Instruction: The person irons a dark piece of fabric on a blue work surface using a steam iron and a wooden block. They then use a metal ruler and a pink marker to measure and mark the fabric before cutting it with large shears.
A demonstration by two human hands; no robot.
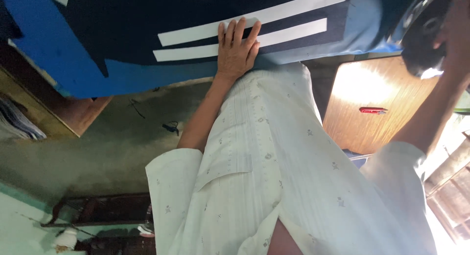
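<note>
Pressing left hand [237,49] flat, fingers loose, on navy cloth [147,15] with white stripes [274,27], spread over blue table [58,54]; clasping dark tool [423,34] in right hand [455,25]. Seeming soft, light, prone to sliding; pinching an edge likely best. Lying aside: red object [373,109] on wooden top [387,83].

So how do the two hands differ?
Left hand lies flat, fingers straight, on the navy white-striped cloth; right hand curls around a glossy black object. Left hand shows whole; right hand is cut by the frame edge. Both sleeves are white.
</note>
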